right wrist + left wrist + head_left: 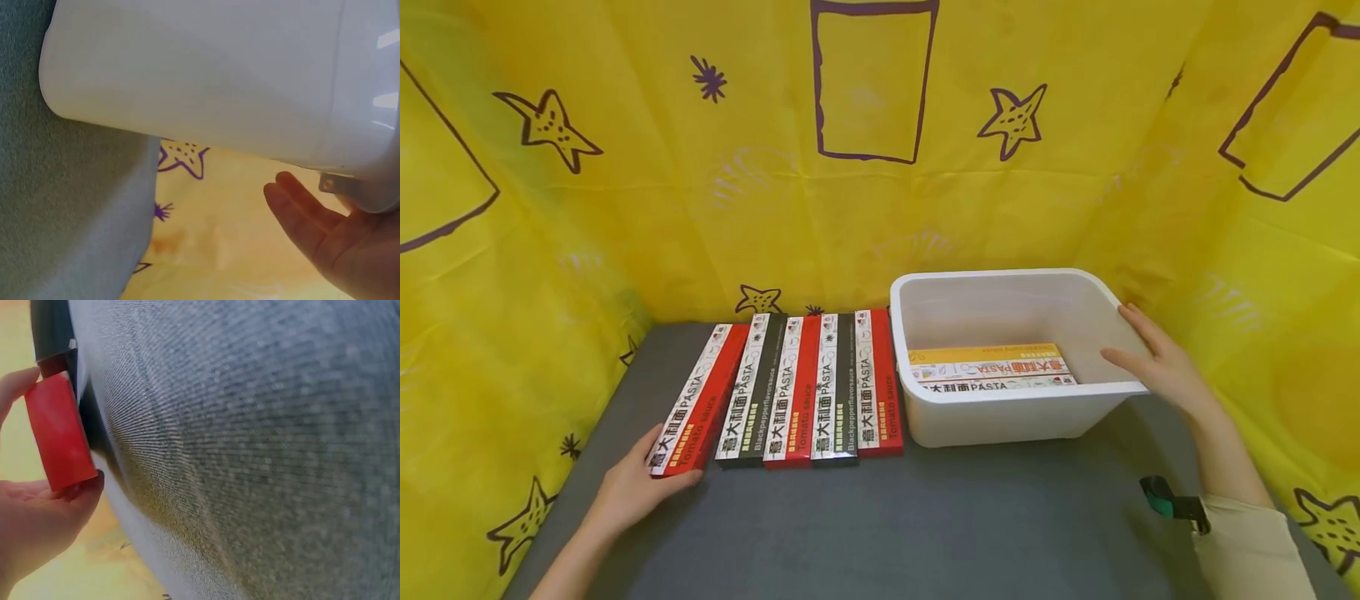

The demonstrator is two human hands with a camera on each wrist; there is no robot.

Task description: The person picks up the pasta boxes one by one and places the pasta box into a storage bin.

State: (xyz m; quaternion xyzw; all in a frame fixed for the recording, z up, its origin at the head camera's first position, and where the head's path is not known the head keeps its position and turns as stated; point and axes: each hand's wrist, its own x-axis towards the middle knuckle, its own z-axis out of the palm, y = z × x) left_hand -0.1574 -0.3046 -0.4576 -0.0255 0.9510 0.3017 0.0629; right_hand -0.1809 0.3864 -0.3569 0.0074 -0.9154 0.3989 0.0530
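Observation:
My left hand (pixel 638 490) holds the near end of the leftmost red tomato sauce pasta box (pixel 703 404), thumb on one side and fingers on the other. In the left wrist view the red end of that box (pixel 61 432) shows between thumb and fingers. My right hand (pixel 1168 367) grips the right rim of the white plastic bin (pixel 1000 423), thumb over the inside. From the right wrist, the fingers (pixel 300 215) reach along the outside below the rim. A yellow pasta box (pixel 985 354) lies in the bin with other pasta boxes, partly hidden by the front wall.
Right of the held box, black pepper boxes (pixel 751 392) and red tomato sauce boxes (pixel 793 392) lie side by side in a row, up against the bin's left side. All stand on a grey cloth table (pixel 925 533). Yellow patterned curtains (pixel 775 208) close in the back and sides.

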